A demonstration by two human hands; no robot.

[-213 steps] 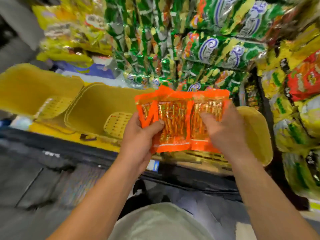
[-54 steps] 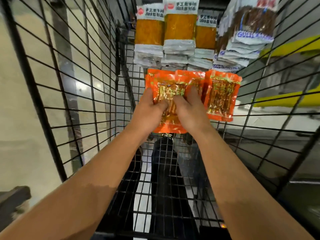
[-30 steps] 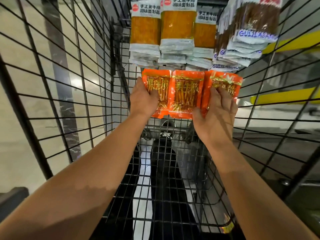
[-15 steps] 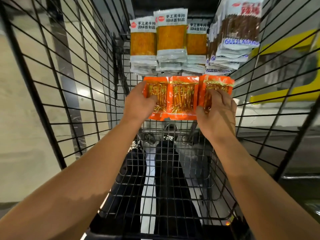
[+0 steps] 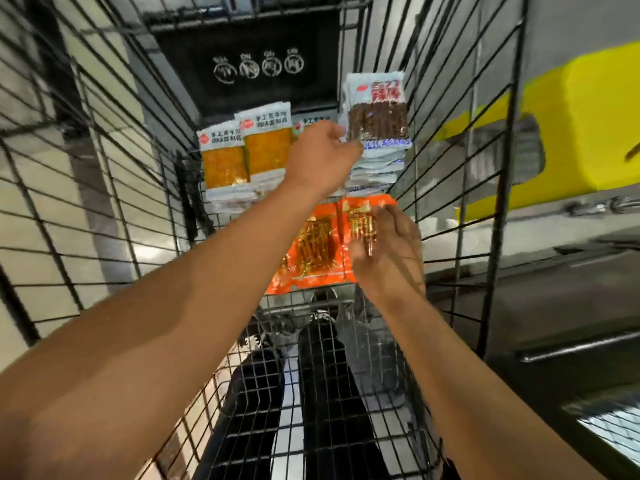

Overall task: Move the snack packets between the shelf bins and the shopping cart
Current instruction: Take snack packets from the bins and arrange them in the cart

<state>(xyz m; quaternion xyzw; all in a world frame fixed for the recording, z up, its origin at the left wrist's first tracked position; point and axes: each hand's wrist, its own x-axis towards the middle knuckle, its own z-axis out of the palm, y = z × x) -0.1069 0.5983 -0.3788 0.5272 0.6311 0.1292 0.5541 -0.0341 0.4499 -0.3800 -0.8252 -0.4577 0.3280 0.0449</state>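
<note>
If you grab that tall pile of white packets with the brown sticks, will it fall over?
Probably, if grabbed carelessly. The stack of brown-stick packets is many thin, glossy pouches piled loosely, so they would likely slide apart. It leans near the cart's wire side, which may catch some. Each pouch looks flat and light, likely bending a bit. The left hand reaches toward it.

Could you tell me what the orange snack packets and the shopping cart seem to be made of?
The orange snack packets look like thin glossy plastic film, perhaps foil-backed: they crinkle and throw bright glints. The shopping cart appears to be dark-coated metal wire, judging by its thin rigid bars crossing in a grid; the coating type is unclear.
</note>
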